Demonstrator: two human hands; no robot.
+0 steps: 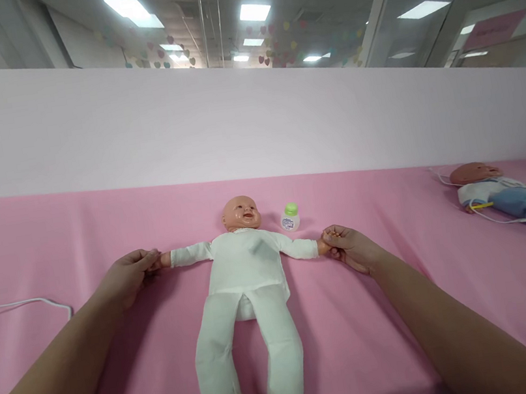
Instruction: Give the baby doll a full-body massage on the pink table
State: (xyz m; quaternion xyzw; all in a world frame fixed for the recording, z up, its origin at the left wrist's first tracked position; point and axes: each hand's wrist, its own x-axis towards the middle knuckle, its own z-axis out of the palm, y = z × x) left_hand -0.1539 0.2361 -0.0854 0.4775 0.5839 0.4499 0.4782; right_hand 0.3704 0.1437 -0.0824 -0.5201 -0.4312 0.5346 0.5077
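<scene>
A baby doll in a white top and white trousers lies on its back on the pink sheet, arms stretched out to both sides. Its feet run past the bottom of the view. My left hand is closed on the doll's hand at the left, thumb on top. On the other side, my right hand pinches the doll's other hand between thumb and fingers. Beside the doll's head, near its arm on the right, stands a small clear bottle with a green cap.
A second doll in blue and white clothes lies at the far right, with a thin white tube and a yellow strip by it. A white cord lies at the left. Behind the sheet rises a white wall with glass above.
</scene>
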